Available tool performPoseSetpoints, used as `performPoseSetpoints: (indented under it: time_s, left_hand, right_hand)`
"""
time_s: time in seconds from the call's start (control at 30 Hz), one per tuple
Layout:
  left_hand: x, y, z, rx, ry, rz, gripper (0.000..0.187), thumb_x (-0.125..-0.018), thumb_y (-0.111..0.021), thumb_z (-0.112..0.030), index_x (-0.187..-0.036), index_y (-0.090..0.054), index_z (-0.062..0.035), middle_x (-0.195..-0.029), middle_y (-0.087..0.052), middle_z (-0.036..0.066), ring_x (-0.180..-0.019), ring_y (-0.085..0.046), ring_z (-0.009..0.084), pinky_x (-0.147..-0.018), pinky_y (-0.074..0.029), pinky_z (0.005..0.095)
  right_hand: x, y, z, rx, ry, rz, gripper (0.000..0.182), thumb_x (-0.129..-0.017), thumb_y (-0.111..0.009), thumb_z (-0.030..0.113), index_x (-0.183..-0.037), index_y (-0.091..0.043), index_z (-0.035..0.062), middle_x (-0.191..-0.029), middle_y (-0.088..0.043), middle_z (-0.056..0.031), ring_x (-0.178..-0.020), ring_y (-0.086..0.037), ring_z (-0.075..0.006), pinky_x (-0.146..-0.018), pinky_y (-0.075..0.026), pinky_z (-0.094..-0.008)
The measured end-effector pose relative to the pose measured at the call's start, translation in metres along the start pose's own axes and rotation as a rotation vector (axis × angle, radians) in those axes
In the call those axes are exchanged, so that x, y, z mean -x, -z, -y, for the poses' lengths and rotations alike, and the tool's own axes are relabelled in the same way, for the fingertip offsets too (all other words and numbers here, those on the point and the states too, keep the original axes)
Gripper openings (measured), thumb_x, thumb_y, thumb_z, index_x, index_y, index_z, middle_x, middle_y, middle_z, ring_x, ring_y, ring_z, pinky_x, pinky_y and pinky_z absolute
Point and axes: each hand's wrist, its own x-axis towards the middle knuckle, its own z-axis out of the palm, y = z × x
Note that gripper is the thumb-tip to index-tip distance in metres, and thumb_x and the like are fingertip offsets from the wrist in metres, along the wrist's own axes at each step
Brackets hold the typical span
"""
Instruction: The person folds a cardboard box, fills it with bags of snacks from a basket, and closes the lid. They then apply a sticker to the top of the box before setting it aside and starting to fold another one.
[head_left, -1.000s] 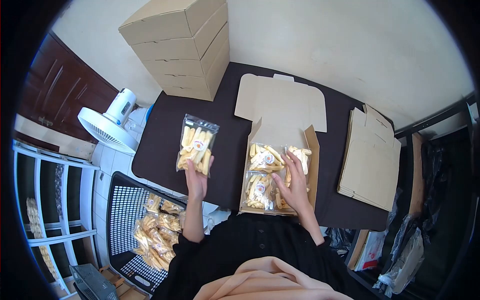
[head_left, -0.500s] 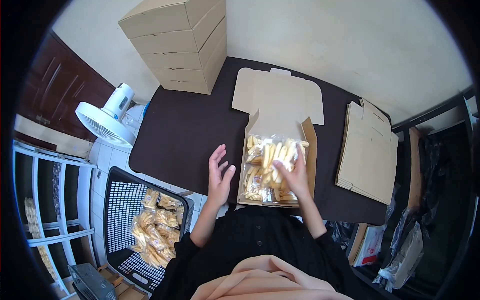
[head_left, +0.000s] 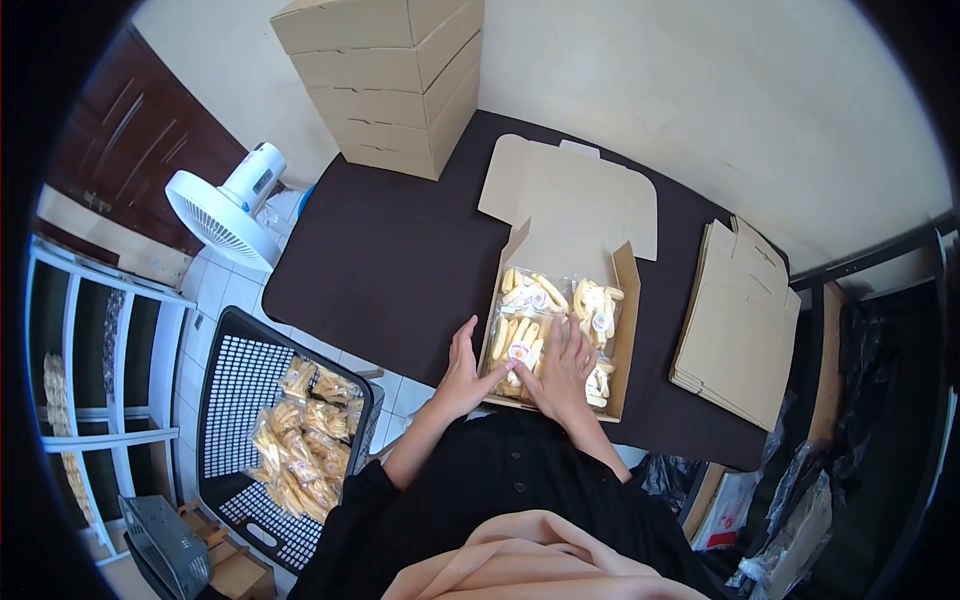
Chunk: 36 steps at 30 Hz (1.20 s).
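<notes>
Pale, scuffed plaster walls point(head_left: 700, 110) behind. Dark-brown panelled door point(head_left: 135, 135), far left. White floor tiles point(head_left: 215, 285), left. Dark-topped table point(head_left: 385, 250), rounded corners, centre, near wall. White-framed shelving point(head_left: 105, 435), left; dark-framed rack point(head_left: 830, 380), right. Soft, fairly even light.

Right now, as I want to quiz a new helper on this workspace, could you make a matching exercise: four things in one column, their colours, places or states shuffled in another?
Things:
1. Fan
2. Basket
3. Open box
4. Flat cardboard

Descriptions:
A. Stacked at the right side of the table
B. Black, with packs inside
C. White, left of the table
D. Lid laid back, both hands at it

Pairs: 1-C, 2-B, 3-D, 4-A
</notes>
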Motion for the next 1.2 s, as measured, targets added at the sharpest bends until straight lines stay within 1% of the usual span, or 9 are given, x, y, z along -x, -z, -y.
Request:
performPoseSetpoints:
  time_s: [0.07,0.17,0.4,0.57,0.73,0.87,1.03,1.1,1.2]
  left_hand:
    - [0.003,-0.004,0.001,-0.003,0.015,0.000,0.086,-0.078,-0.065,-0.032,-0.133,-0.011,0.0056,-0.134,-0.020,0.027,-0.128,-0.020,0.0362,-0.105,-0.019,0.0412]
    - [0.010,-0.005,0.003,0.064,0.028,-0.075,0.085,-0.078,-0.065,-0.030,-0.133,-0.010,0.0065,-0.134,-0.020,0.027,-0.127,-0.021,0.0361,-0.105,-0.020,0.0408]
    - [0.058,0.001,0.010,0.239,0.102,-0.519,0.077,-0.080,-0.062,-0.020,-0.135,-0.012,-0.0017,-0.138,-0.018,0.019,-0.126,-0.026,0.0309,-0.098,-0.031,0.0475]
    - [0.114,0.014,0.041,0.303,0.150,-0.772,0.075,-0.079,-0.062,-0.016,-0.135,-0.014,-0.0028,-0.138,-0.022,0.014,-0.123,-0.031,0.0286,-0.096,-0.034,0.0457]
    - [0.176,0.073,0.096,0.301,0.175,-1.189,0.059,-0.080,-0.058,-0.008,-0.130,-0.027,-0.0018,-0.132,-0.033,0.012,-0.117,-0.039,0.0248,-0.086,-0.042,0.0318]
    - [0.243,0.137,0.214,0.141,0.408,-1.411,0.059,-0.080,-0.060,-0.014,-0.128,-0.030,0.0008,-0.127,-0.040,0.017,-0.113,-0.043,0.0277,-0.089,-0.039,0.0362]
    - [0.335,0.200,0.376,0.340,0.716,-1.363,0.068,-0.075,-0.064,-0.021,-0.126,-0.029,0.0073,-0.123,-0.042,0.023,-0.113,-0.043,0.0318,-0.092,-0.037,0.0358]
    - [0.346,0.217,0.408,0.354,0.774,-1.236,0.074,-0.073,-0.066,-0.025,-0.126,-0.028,0.0092,-0.122,-0.042,0.026,-0.114,-0.042,0.0339,-0.094,-0.036,0.0363]
    - [0.329,0.224,0.419,0.098,1.128,-1.438,0.089,-0.062,-0.073,-0.039,-0.124,-0.029,0.0065,-0.121,-0.044,0.025,-0.109,-0.047,0.0321,-0.092,-0.038,0.0373]
  right_hand:
    - [-0.001,-0.005,-0.006,0.256,0.090,-0.006,0.088,-0.080,-0.050,0.056,-0.138,-0.014,0.0009,-0.142,-0.004,-0.0259,-0.129,-0.008,-0.0454,-0.099,-0.001,-0.0617]
    - [0.000,0.003,-0.005,0.214,0.103,0.072,0.083,-0.083,-0.044,0.056,-0.139,-0.013,0.0037,-0.144,0.002,-0.0238,-0.132,0.004,-0.0427,-0.099,0.008,-0.0593]
    - [0.004,0.020,0.001,0.173,0.304,0.232,0.067,-0.083,-0.049,0.048,-0.137,-0.028,0.0149,-0.144,0.001,-0.0237,-0.131,0.004,-0.0451,-0.098,0.006,-0.0626]
    - [-0.003,0.022,0.004,0.216,0.414,0.250,0.072,-0.078,-0.059,0.045,-0.136,-0.030,0.0132,-0.145,0.000,-0.0195,-0.133,0.003,-0.0404,-0.100,0.009,-0.0581]
    - [0.016,0.022,0.045,0.127,0.452,0.068,0.075,-0.076,-0.063,0.030,-0.136,-0.026,0.0047,-0.142,-0.002,-0.0259,-0.131,-0.002,-0.0439,-0.102,0.001,-0.0569]
    - [0.035,0.004,0.082,0.037,0.530,-0.075,0.062,-0.075,-0.064,0.022,-0.129,-0.038,0.0056,-0.141,-0.011,-0.0255,-0.129,-0.012,-0.0433,-0.102,-0.009,-0.0554]
    - [0.057,-0.048,0.137,-0.095,0.558,-0.028,0.053,-0.072,-0.065,0.013,-0.121,-0.046,0.0047,-0.139,-0.016,-0.0245,-0.126,-0.019,-0.0423,-0.101,-0.019,-0.0504]
    - [0.068,-0.068,0.160,-0.139,0.551,0.064,0.051,-0.071,-0.066,0.010,-0.118,-0.048,0.0054,-0.139,-0.018,-0.0237,-0.125,-0.022,-0.0413,-0.101,-0.024,-0.0464]
    - [0.083,-0.091,0.184,-0.122,0.597,0.191,0.052,-0.071,-0.067,0.010,-0.119,-0.048,0.0077,-0.141,-0.016,-0.0216,-0.127,-0.022,-0.0391,-0.102,-0.024,-0.0463]
